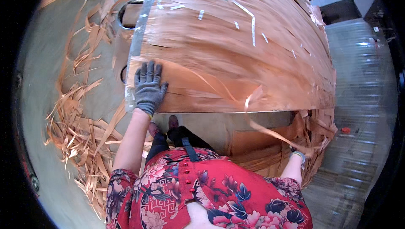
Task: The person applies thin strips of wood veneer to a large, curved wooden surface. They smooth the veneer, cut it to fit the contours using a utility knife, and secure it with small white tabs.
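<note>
My left hand (149,87), in a grey knit glove, lies flat with its fingers stretched out near the left end of a wood veneer sheet (236,66). Under it a narrower piece of veneer (181,76) runs along the near side of the sheet. A long, thin veneer strip (272,133) curls off the sheet and down to the right. Its far end meets my right hand (298,154), also gloved, low at my right side and closed on the strip. Part of those fingers is hidden by the strip.
White tape pieces (253,28) dot the veneer, and a pale metal strip (141,22) borders its left end. Torn veneer scraps (90,134) heap on the floor at left. More veneer (261,144) lies below the near edge. Translucent sheeting (358,85) covers the right side.
</note>
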Demonstrator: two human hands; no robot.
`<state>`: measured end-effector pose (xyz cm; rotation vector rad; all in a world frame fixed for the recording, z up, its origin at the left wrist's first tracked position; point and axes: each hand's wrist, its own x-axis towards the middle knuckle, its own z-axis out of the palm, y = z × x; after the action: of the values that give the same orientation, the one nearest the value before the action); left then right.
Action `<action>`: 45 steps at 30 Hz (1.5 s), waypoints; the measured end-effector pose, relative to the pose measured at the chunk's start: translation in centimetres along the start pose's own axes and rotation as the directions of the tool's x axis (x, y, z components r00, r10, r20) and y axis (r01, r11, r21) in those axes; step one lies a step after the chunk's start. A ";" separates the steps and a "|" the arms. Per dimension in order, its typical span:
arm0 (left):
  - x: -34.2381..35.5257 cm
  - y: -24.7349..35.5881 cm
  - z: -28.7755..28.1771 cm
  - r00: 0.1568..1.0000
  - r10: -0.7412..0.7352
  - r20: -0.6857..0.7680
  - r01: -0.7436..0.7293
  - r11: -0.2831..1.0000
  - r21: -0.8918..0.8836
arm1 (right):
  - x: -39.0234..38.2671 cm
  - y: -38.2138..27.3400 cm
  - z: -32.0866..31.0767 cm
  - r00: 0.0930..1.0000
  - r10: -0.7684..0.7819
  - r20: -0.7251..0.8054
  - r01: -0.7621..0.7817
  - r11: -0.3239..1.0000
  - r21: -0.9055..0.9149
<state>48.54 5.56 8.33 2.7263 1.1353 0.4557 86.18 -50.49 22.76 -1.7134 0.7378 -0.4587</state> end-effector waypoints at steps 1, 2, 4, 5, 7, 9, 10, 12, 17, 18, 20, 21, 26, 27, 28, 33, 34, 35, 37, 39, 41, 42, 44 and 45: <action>0.2 0.1 -0.3 1.000 0.003 0.009 -0.003 1.000 0.016 | 0.9 -0.1 -1.5 0.997 -0.026 -0.077 0.022 0.998 -0.055; 0.2 0.3 -0.2 1.000 0.014 0.008 -0.014 1.000 0.015 | 1.9 -0.4 -2.9 0.988 -0.066 -0.139 0.052 0.993 -0.104; 0.1 0.3 -0.2 1.000 0.024 0.009 -0.024 0.999 0.034 | 3.5 -2.3 -3.2 0.970 -0.176 -0.168 0.146 0.973 -0.176; 0.2 0.3 -0.1 0.999 0.015 0.039 -0.017 0.998 0.053 | 4.4 -3.6 -2.2 0.955 -0.255 -0.152 0.222 0.953 -0.205; 0.0 0.1 0.0 0.999 0.031 0.010 -0.032 0.998 0.062 | 5.2 -5.8 0.7 0.909 -0.414 -0.055 0.392 0.890 -0.232; 0.2 0.1 0.2 0.999 0.048 -0.022 -0.046 0.996 0.080 | 4.7 -6.8 5.4 0.822 -0.558 0.112 0.569 0.802 -0.185; 0.3 0.2 0.2 0.999 0.050 -0.007 -0.050 0.994 0.094 | 3.4 -6.3 8.3 0.745 -0.605 0.279 0.648 0.756 -0.092; 0.5 0.4 -0.3 0.998 0.049 0.036 -0.054 0.988 0.144 | -3.0 -4.1 15.2 0.458 -0.622 0.635 0.694 0.697 0.182; 0.5 0.0 -0.8 0.995 0.042 0.095 -0.064 0.970 0.235 | -26.2 -0.2 25.8 -0.678 -0.363 0.639 0.702 -0.064 0.709; 0.6 0.2 -0.9 0.993 0.040 0.112 -0.067 0.967 0.246 | -28.4 0.9 26.8 -0.716 -0.278 0.640 0.682 -0.087 0.726; 1.1 0.4 -1.3 0.990 0.044 0.133 -0.078 0.962 0.262 | -29.8 2.1 29.3 -0.736 -0.322 0.596 0.637 -0.028 0.771; 0.8 0.5 -1.2 0.990 0.038 0.137 -0.073 0.963 0.261 | -29.8 2.1 30.4 -0.740 -0.314 0.595 0.627 0.000 0.779; 0.8 0.9 -1.8 0.985 0.010 0.171 -0.054 0.966 0.252 | -20.2 -0.1 31.8 -0.396 -0.532 0.749 0.662 0.400 0.634; 0.6 0.9 -1.9 0.984 -0.004 0.177 -0.044 0.963 0.267 | -16.3 -1.0 31.9 -0.308 -0.553 0.774 0.722 0.393 0.569; 0.7 0.9 -1.9 0.983 -0.005 0.182 -0.045 0.961 0.273 | -10.7 -1.2 31.5 -0.177 -0.554 0.813 0.852 0.328 0.409; 1.0 0.8 -0.5 0.985 0.016 0.174 -0.063 0.962 0.267 | 20.9 -7.0 16.5 0.563 -0.650 0.510 0.749 0.140 -0.647; 0.5 0.9 -1.2 0.984 0.003 0.178 -0.057 0.952 0.301 | 20.5 -8.4 13.0 0.516 -0.530 0.673 0.457 -0.494 -0.740; 0.7 1.0 -1.2 0.986 0.015 0.168 -0.065 0.954 0.293 | 21.4 -9.5 9.4 0.727 -0.523 0.445 0.441 -0.142 -0.886; 0.9 1.1 -1.0 0.987 0.031 0.159 -0.075 0.957 0.279 | 22.1 -11.5 2.9 0.926 -0.351 -0.139 0.109 0.601 -0.792; 0.8 1.0 -1.0 0.987 0.027 0.157 -0.070 0.960 0.273 | 19.8 -11.2 3.4 0.908 -0.414 0.059 0.205 0.317 -0.926; 0.3 0.4 -0.2 0.990 0.042 0.134 -0.077 0.960 0.269 | 13.3 -9.6 6.8 0.757 -0.528 0.386 0.487 0.062 -0.871; 0.4 0.1 -0.1 0.992 0.047 0.120 -0.079 0.959 0.272 | 11.1 -7.9 8.1 0.569 -0.598 0.564 0.658 -0.080 -0.749; 0.1 -0.4 -0.1 0.992 0.047 0.117 -0.076 0.963 0.260 | -0.1 -4.8 13.2 0.207 -0.597 0.775 0.959 -0.031 -0.280; 0.3 -0.1 -0.6 0.988 0.033 0.153 -0.071 0.966 0.247 | -3.6 -2.0 14.7 0.238 -0.508 0.828 0.952 0.289 -0.096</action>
<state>48.45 5.85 8.88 2.9529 1.1560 0.1179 93.53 -37.26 21.03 -2.6221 -0.7962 -0.2083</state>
